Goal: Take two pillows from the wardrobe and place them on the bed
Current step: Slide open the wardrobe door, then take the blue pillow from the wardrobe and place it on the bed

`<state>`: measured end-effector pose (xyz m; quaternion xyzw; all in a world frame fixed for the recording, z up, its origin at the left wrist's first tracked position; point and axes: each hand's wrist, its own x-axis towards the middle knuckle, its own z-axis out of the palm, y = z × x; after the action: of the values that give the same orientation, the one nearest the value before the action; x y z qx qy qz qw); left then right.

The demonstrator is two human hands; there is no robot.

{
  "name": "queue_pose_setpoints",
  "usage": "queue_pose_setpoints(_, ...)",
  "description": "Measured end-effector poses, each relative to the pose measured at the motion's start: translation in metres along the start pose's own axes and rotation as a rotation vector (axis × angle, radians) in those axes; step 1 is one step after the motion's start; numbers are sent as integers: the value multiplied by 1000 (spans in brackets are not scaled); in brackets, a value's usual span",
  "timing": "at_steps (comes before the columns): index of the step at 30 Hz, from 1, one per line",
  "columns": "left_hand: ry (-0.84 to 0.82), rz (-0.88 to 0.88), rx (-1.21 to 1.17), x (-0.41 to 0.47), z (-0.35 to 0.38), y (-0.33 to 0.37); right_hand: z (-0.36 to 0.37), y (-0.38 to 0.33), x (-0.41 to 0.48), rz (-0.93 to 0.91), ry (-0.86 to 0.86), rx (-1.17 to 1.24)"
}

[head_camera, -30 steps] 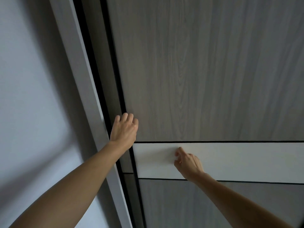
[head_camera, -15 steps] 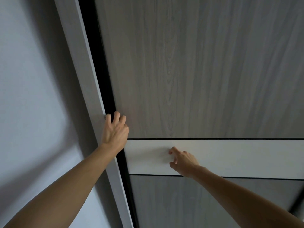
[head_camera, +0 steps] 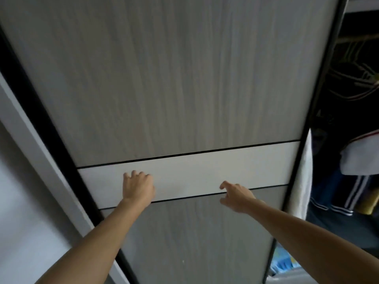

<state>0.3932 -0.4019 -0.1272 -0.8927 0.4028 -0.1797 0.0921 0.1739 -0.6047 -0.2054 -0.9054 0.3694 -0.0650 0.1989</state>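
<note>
A sliding wardrobe door [head_camera: 174,89] of grey wood grain with a white band [head_camera: 188,173] across it fills the view. My left hand [head_camera: 137,186] rests flat on the white band near its left end. My right hand [head_camera: 235,193] touches the band's lower edge with loosely spread fingers. To the right of the door the wardrobe interior [head_camera: 348,99] is open and dark. A white bundle [head_camera: 363,156] lies on a shelf there; whether it is a pillow I cannot tell.
A white wall and door frame [head_camera: 30,140] stand on the left. A white cloth [head_camera: 303,177] hangs at the door's right edge. Hangers [head_camera: 356,64] and dark striped clothes [head_camera: 348,193] show inside. Something blue [head_camera: 283,261] lies low down.
The door has slid left, exposing the wardrobe interior on the right. My left hand moved from the door's left edge onto the white band; the view turned right.
</note>
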Motion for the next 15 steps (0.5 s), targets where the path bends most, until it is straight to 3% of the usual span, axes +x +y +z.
queue_pose_setpoints(5, -119, 175, -241, -19, 6, 171, -36, 121, -45, 67, 14, -42)
queue_pose_setpoints(15, -320, 538, -413, -64, -2, 460, -76, 374, -167, 464, -56, -93)
